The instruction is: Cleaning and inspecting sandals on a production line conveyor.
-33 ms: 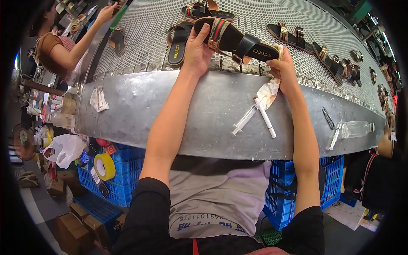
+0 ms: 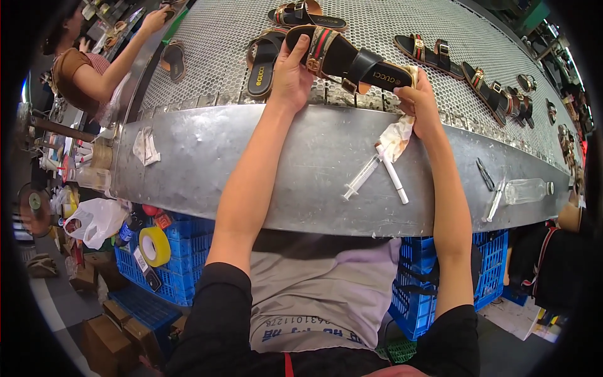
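Head view, looking down: your two bare forearms run up from the lower edge, out of black sleeves, across the curved metal ledge (image 2: 251,176) to the perforated belt (image 2: 377,25) beyond it.

Your left hand (image 2: 290,75) rests past the far edge of the ledge, wrist slightly bent. Its fingers close over the heel end of a black sandal (image 2: 342,60) with a striped strap, the thumb lying along the sole. Your right hand (image 2: 419,103) grips the other end of that same sandal together with a crumpled pale cloth (image 2: 396,135), which hangs from the palm down onto the ledge. So both hands are closed on the sandal, which is held tilted just above the near rim of the belt.

Nearest you, under the ledge, stand blue crates (image 2: 176,251), with a yellow tape roll (image 2: 154,246) and a white plastic bag (image 2: 94,220) to your left. On the ledge between your forearms lie a syringe (image 2: 361,178) and a white pen-like stick (image 2: 392,174), the two crossing near the cloth's lower tip. To the right of your right arm lie small dark tools (image 2: 483,174) and a clear bottle (image 2: 527,190) on its side; at the left lies a scrap of paper (image 2: 146,146).

Just beside your left hand, a second black sandal (image 2: 264,60) lies flat on the belt. Farther off, more sandals (image 2: 440,53) sit in a line toward the right, and another pair (image 2: 304,16) lies at the top. At far left another person's arm (image 2: 122,47) reaches onto the belt, near a brown sole (image 2: 173,58).
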Motion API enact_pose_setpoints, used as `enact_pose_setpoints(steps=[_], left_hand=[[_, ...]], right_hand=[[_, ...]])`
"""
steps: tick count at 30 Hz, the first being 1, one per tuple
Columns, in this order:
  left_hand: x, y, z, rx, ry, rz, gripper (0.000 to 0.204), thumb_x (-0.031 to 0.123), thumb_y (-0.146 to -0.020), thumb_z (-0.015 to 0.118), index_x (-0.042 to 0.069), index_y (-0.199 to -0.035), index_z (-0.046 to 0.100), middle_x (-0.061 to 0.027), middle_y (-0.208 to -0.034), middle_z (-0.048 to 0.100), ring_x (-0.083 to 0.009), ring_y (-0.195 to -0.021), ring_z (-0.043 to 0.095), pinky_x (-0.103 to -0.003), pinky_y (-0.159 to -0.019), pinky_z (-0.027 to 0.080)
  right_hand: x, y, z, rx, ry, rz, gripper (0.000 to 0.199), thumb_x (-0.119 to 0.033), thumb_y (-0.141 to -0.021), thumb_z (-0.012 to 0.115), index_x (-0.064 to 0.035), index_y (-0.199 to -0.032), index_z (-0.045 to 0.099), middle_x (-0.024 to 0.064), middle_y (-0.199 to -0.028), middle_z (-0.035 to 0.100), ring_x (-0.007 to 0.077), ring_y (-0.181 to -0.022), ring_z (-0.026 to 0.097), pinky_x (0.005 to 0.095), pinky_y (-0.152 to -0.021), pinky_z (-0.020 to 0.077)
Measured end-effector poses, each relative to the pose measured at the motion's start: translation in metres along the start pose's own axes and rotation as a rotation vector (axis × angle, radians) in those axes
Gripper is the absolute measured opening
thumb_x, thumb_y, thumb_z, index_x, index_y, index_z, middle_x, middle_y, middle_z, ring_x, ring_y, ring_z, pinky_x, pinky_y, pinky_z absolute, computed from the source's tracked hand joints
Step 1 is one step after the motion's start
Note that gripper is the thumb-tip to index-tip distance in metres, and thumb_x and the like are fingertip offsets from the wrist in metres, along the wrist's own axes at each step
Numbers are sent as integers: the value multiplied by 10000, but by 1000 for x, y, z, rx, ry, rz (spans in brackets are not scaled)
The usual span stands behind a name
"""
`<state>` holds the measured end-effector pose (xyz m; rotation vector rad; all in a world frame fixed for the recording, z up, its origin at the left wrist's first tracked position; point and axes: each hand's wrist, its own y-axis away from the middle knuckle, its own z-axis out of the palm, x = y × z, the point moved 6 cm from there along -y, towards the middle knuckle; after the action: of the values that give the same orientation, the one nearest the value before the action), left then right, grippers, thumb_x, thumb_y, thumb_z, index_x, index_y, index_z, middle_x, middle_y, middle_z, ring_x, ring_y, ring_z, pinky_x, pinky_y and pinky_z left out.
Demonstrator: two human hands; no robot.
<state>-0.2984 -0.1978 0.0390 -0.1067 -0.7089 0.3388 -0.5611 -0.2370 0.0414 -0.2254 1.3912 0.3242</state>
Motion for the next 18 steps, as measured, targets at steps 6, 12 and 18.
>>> enact_pose_setpoints(steps=[6, 12, 18], left_hand=[[2, 2, -2, 37, -50, 78, 246, 226, -1009, 709, 143, -1229, 635, 13, -1114, 730, -115, -999, 705, -320, -837, 594], [4, 4, -5, 145, -80, 107, 243, 212, -1006, 711, 115, -1213, 627, 4, -1064, 728, -109, -958, 708, -271, -796, 590], [-12, 1, -3, -9, -261, -210, 539, 460, -1110, 331, 59, -1396, 549, -43, -1226, 699, -209, -1148, 659, -454, -1007, 520]], right_hand=[[1, 3, 6, -96, 14, 36, 323, -126, -939, 716, -100, -1136, 462, -89, -713, 439, -10, -462, 296, 223, -406, 189], [-2, 5, 6, -135, 10, 31, 246, -181, -967, 698, -90, -1112, 521, -78, -723, 506, -7, -453, 294, 218, -400, 185], [-5, 5, 7, -258, -106, 149, 185, -194, -1011, 664, -75, -1129, 587, -59, -762, 596, -15, -446, 341, 179, -378, 222]])
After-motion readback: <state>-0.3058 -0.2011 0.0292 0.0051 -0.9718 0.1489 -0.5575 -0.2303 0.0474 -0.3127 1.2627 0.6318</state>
